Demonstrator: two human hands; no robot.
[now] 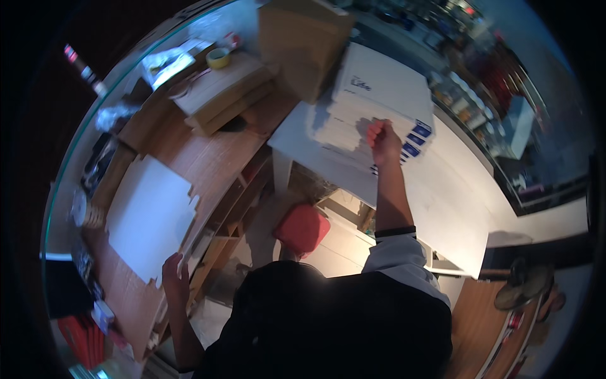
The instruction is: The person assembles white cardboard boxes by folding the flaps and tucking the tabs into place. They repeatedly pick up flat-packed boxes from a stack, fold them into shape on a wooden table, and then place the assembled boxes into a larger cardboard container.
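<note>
My right hand (384,140) is over the near side of a stack of flat white cartons (385,79) with blue printed corners. Its fingers are curled in, no object shows in them, and its shadow falls on the stack. At the left, my left hand (175,278) is by the near corner of a white die-cut cardboard sheet (151,215) that lies flat on a wooden desk (214,155). The fingers of that hand are stretched out and apart. Whether they touch the sheet's edge, I cannot tell.
The cartons stand on a white table (442,196). A red stool (302,228) is between desk and table. Brown cardboard (230,95) with a yellow tape roll (218,58) lies on the far desk, beside a tall brown box (303,47). A glass edge borders the desk's left.
</note>
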